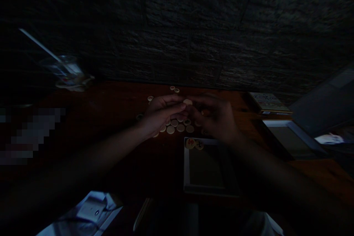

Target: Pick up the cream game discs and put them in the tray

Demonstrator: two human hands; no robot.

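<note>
Bare forearms [110,152] slanting inward from both sides; left hand [160,114], thumb extended, close against right hand [217,116], fingers bent.

disc [187,102] at the fingertips: partly covered, face unreadable, can't tell which hand grips it. left hand [157,114] and right hand [219,116] hide part of the loose pieces [180,128]. far pair's [172,88] marks too small. cup [70,69] blurred, contents unclear. box [269,101] print illegible. white item [91,208] cut by bottom edge. left-edge patch [33,136] pixelated, unidentifiable.
</note>
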